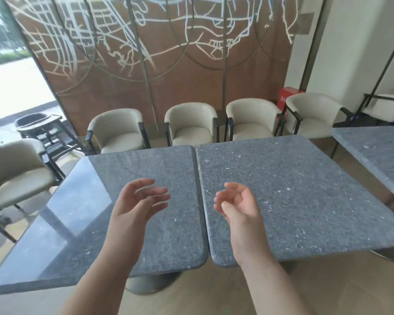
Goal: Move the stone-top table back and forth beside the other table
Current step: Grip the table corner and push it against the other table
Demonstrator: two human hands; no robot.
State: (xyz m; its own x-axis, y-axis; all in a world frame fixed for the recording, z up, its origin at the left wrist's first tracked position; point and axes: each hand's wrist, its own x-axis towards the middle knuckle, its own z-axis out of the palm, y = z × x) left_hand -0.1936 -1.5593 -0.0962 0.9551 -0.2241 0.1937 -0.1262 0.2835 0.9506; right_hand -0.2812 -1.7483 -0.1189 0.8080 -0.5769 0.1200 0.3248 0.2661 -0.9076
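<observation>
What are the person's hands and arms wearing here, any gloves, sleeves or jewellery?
Nothing that shows. The left hand and right hand are bare, with no gloves, rings or watch in view. Both forearms are uncovered down to the bottom edge of the picture, so no sleeve appears; anything worn higher up is out of view.

This looks like a restaurant or café dining room. Two grey stone-topped tables (pixel 282 189) stand edge to edge on pedestal bases, and a third of the same kind (pixel 378 153) shows at the right edge. Beyond their far edges, a row of matching cream tub armchairs (pixel 189 126) lines the wall, with one more chair (pixel 16 171) off the left corner. A child's high chair (pixel 40 128) stands near the glass front, which looks onto a paved street with greenery. Behind the chairs rises a rust-brown decorative screen (pixel 157 53) patterned with pale map-like lines, and a red fire-equipment box (pixel 288 96) stands on the floor by the wall.
</observation>
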